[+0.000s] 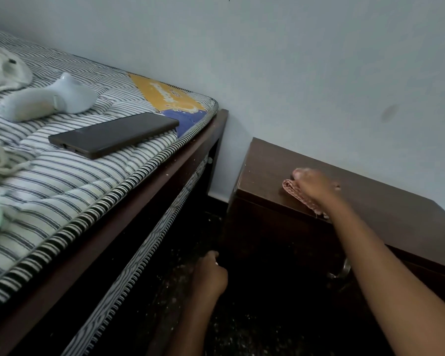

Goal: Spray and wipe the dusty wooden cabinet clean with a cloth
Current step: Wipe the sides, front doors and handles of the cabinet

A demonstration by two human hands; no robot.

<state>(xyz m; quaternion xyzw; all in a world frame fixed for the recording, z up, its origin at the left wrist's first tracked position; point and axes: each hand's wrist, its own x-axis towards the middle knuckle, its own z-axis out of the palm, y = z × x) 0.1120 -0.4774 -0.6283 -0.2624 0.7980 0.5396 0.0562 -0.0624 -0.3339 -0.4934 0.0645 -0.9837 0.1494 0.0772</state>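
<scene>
Wiping cabinet (375, 209) top: right hand (316, 187) presses cloth (290, 187), grip blurred, cannot tell. Left hand (210, 274) curled, seemingly empty, 7 o'clock. Bottle (49, 100) on bed (93, 181), 10 o'clock. Front probably left.

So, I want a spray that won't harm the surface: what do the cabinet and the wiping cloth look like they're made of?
The cabinet: dark brown wood or wood veneer, I can't tell which; smooth, low-sheen finish with pale dust specks near the edge. The cloth: soft pinkish woven fabric, probably cotton, folded in layers under the right hand.
</scene>
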